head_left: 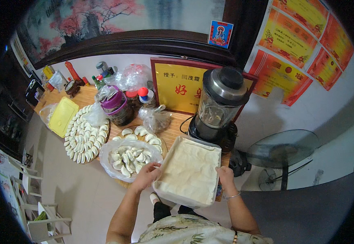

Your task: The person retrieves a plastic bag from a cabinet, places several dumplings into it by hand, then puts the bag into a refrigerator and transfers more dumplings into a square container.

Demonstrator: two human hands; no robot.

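A rectangular translucent plastic box (157, 188) is tilted in front of me, over the table's front edge. A pale, slightly wrinkled layer (191, 171) fills its top; whether it is dough or cloth I cannot tell. My left hand (148, 175) grips the box's left side with curled fingers. On the opposite side, my right hand (226, 179) is closed on the rim, a bracelet at the wrist. Just left of the box, dumplings (130, 158) lie heaped in a clear plastic bag (107, 159). More dumplings (154, 141) rest on a round board behind that bag.
A blender (219, 103) stands behind the box, before a framed gold plaque (177, 87). Rows of dumplings (85, 136) cover a round tray at left, beside a yellow lid (63, 116). Jars and a purple-lidded container (116, 105) crowd the back. A fan (282, 148) stands at right.
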